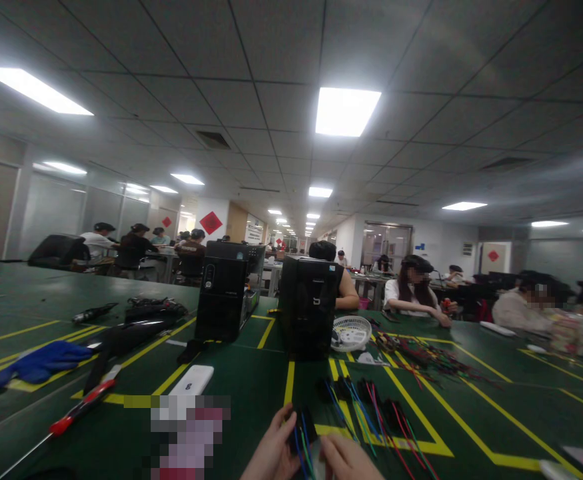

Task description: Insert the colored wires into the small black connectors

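Note:
At the bottom edge my left hand [272,448] and my right hand [347,459] meet over a small black connector with coloured wires [303,433]. Both hands have fingers closed around it, the left at its black top and the right at the wire side. Just beyond them, several more black connectors with blue, green and red wires [366,407] lie in a row on the green table [251,380].
Two black computer cases [226,290] [311,307] stand ahead, a white basket [351,333] and a heap of wires [421,357] to the right. On the left lie a blue glove [41,363], a red-handled screwdriver [78,407], a white box [191,381]. Other people sit around.

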`<state>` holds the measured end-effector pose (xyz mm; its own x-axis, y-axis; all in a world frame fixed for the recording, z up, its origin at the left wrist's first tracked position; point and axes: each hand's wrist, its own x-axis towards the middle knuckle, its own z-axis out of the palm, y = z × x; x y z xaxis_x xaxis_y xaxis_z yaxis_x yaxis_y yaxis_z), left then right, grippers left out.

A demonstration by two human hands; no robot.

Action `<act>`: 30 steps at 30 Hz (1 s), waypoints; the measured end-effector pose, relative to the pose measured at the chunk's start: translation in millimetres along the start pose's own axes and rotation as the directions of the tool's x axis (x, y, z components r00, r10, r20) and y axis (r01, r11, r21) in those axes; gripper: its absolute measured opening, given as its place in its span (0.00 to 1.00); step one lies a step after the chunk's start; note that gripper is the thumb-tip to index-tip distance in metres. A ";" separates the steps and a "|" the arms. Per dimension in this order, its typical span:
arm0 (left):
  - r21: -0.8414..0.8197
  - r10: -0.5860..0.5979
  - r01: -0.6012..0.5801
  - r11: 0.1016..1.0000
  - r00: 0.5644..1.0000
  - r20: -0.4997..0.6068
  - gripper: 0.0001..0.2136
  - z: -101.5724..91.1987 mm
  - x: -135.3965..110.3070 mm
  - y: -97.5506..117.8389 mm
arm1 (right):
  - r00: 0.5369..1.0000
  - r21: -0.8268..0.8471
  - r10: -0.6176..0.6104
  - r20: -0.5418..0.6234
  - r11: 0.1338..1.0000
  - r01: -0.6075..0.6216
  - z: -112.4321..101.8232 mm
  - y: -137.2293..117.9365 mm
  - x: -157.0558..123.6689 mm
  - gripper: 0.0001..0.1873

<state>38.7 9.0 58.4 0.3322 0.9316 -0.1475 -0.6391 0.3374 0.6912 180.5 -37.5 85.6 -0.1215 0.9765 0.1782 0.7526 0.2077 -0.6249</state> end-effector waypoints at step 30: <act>0.075 0.025 -0.028 0.997 0.999 0.033 0.19 -0.6 3.2 -10.2 | 0.909 0.426 0.166 -0.382 0.904 0.014 38.7 5.8 30.2 0.08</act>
<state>45.9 8.6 50.5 0.3388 0.9348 -0.1065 -0.5941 0.3004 0.7462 156.2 -4.6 57.9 0.2619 0.8998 0.3489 0.4030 0.2265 -0.8867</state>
